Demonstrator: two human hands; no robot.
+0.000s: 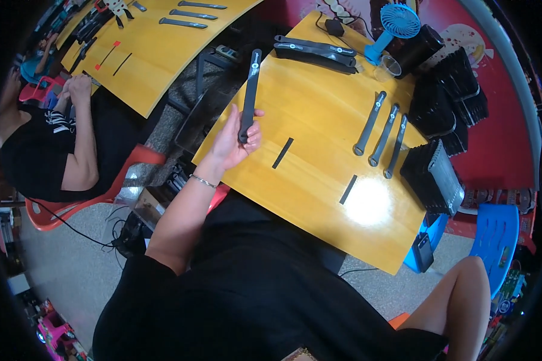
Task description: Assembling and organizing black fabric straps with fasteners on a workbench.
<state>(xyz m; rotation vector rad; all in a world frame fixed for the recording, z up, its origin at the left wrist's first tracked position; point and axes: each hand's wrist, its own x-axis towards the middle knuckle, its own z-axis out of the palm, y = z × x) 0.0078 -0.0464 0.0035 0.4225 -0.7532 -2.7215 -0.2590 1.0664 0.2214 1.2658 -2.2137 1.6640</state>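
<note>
Flanking three dark strips (384, 135) — black stacks (433, 108), perhaps trays — blue fan (398, 24) beyond.

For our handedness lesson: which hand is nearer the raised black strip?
Left: the left hand holds the black strip near its lower end; the right hand is out of view.

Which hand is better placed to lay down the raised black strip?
Probably the left hand: it holds the black strip near the yellow table, while the right hand is out of view.

White print marks the black strip (253, 81) in the left hand (238, 141), 3 dark strips (384, 136) and the bundled strips (313, 57). No wording (too small here) can be read.
</note>
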